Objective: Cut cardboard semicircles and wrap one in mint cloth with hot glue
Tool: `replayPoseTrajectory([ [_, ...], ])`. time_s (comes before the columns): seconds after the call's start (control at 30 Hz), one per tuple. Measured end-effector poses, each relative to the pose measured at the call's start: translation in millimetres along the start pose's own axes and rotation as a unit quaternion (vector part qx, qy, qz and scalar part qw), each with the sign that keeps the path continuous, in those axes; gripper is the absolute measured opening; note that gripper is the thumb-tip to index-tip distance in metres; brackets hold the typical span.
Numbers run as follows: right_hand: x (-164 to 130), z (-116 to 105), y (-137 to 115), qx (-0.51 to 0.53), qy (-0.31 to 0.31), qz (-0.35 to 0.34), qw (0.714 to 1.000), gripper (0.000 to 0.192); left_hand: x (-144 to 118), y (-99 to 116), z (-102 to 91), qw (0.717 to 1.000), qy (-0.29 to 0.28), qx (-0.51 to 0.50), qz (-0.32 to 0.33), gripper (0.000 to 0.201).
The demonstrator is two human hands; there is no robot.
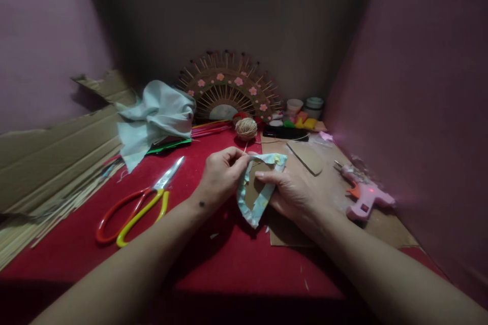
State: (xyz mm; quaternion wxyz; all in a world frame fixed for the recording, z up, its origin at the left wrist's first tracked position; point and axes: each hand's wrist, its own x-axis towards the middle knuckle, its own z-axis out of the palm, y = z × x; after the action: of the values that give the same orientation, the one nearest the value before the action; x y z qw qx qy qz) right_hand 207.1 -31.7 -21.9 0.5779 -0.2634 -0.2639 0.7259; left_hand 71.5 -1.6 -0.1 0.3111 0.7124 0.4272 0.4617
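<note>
Held up over the red cloth is a leaf-shaped piece of cardboard (pixel 253 190), its edges wrapped in pale blue patterned fabric. My right hand (pixel 293 190) grips it from the right, thumb across the bare cardboard and fingers behind. At its upper left edge, my left hand (pixel 223 170) pinches with thumb and forefinger; the pinched spot looks like the fabric edge, though the fingertips partly hide it. A thin light strand or stick (pixel 246 147) shows just above that pinch. Scissors (pixel 143 203) with one red and one yellow handle lie left of my left hand, blades partly apart.
A pink glue gun (pixel 368 195) with a lit red light lies on a cardboard sheet (pixel 290 236) at right, near another cardboard cutout (pixel 305 157). Behind are a twine ball (pixel 246 129), a flowered fan (pixel 229 81) and pale fabric (pixel 163 109). Thin sticks (pixel 76 203) lie left.
</note>
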Motion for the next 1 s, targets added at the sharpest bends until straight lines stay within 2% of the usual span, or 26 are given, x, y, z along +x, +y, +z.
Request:
replayPoseTrajectory([
  [0.07, 0.7, 0.2, 0.7, 0.003, 0.005, 0.001, 1.0, 0.029, -2.8, -0.6, 3.2, 0.992, 0.05, 0.086, 0.075, 0.018],
  [0.13, 1.1, 0.0, 1.3, 0.007, 0.006, -0.005, 1.0, 0.029, -5.1, -2.2, 5.5, 0.973, 0.076, 0.157, 0.15, 0.017],
  [0.23, 1.3, -1.7, 1.9, 0.004, 0.006, -0.004, 1.0, 0.028, -6.3, -6.6, 6.8, 0.949, 0.056, 0.22, 0.219, 0.02],
  [0.37, 3.3, -5.1, 1.8, 0.003, 0.012, 0.001, 1.0, 0.027, -3.2, -11.3, 4.0, 0.948, 0.009, 0.225, 0.226, 0.022],
  [0.47, 5.5, -7.1, 0.6, 0.005, 0.029, 0.003, 1.0, 0.028, 1.0, -8.2, -1.6, 0.97, -0.053, 0.155, 0.179, 0.021],
  [0.53, 5.9, -7.6, -0.5, 0.005, 0.028, 0.01, 1.0, 0.028, 3.9, -3.8, -6.6, 0.991, -0.081, 0.053, 0.09, 0.021],
  [0.57, 5.6, -7.5, -1.0, 0.003, 0.023, 0.012, 1.0, 0.028, 5.4, -1.9, -9.1, 0.997, -0.074, -0.009, 0.037, 0.021],
  [0.67, 3.5, -6.5, -2.0, 0.001, 0.008, 0.015, 1.0, 0.029, 9.4, -1.2, -14.8, 0.982, -0.031, -0.158, -0.098, 0.019],
  [0.7, 2.7, -6.1, -2.0, 0.002, 0.003, 0.016, 1.0, 0.029, 10.2, -2.6, -15.5, 0.974, -0.037, -0.181, -0.128, 0.02],
  [0.77, 1.9, -5.6, -1.7, 0.004, -0.009, 0.016, 1.0, 0.032, 10.6, -6.2, -15.1, 0.957, -0.09, -0.211, -0.176, 0.025],
  [0.87, 2.2, -6.1, -0.6, 0.005, -0.03, 0.014, 0.999, 0.035, 8.5, -8.3, -11.2, 0.933, -0.17, -0.24, -0.21, 0.03],
  [1.0, 2.9, -8.6, 0.4, 0.002, -0.047, 0.009, 0.999, 0.04, 5.2, -3.8, -7.5, 0.947, -0.155, -0.207, -0.189, 0.028],
])
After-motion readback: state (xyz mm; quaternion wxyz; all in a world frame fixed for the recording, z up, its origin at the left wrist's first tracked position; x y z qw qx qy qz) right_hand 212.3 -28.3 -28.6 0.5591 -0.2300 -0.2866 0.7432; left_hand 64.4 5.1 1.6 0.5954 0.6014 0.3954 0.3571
